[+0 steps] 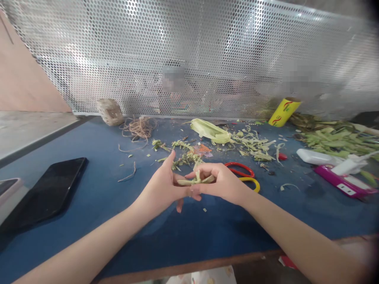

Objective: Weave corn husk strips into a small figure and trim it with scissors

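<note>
Fingers of both hands, left (167, 182) and right (220, 182), pinch a small pale-green knotted leaf piece (197, 181) between them, held above the blue table (118, 240), near scissors with red and yellow handles (251, 182); beyond lie leaf scraps (186, 154) and a husk-like bundle, probably corn (210, 131)

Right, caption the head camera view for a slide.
Left hand and right hand hold a knotted green strip above a blue table, near red and yellow scissor handles.

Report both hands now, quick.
Left hand: partly open, fingers on the knotted leaf piece.
Right hand: closed on the same piece, thumb and fingers pinching.
</note>
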The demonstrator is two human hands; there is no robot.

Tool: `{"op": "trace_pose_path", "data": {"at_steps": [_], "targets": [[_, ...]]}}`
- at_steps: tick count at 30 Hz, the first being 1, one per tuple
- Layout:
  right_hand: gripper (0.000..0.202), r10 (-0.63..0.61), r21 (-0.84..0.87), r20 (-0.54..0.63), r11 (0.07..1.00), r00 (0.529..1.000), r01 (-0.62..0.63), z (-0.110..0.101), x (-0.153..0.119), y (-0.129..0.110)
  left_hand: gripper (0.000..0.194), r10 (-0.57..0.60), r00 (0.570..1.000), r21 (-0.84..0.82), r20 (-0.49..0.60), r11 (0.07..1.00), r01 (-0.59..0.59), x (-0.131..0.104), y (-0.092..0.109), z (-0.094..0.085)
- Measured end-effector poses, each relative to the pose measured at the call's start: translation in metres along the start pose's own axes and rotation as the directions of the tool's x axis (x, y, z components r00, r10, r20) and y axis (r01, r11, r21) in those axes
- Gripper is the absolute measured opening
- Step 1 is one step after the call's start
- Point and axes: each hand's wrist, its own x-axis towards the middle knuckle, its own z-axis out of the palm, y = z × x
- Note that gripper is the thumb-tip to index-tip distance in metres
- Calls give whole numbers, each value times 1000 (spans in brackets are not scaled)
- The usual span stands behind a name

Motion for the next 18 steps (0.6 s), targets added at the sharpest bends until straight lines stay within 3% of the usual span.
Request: {"op": "trace_pose_path", "data": {"at_steps": [6,9,12,18], "targets": [[16,2,16,-104,1000,995,0,1,0,-1,111,-18,1000,-69,-12,997,17,0,3,0],[19,36,147,-80,989,996,-24,-2,1,0,85,-23,1000,-85,14,996,24,-1,6,-3],[21,-11,273,-35,962,999,21,-4,2,1,55,-19,1000,-87,13,996,20,-2,7,-6],[32,-75,189,-74,978,994,88,2,0,-2,33,55,997,-63,52,997,-52,-3,6,-2]]}}
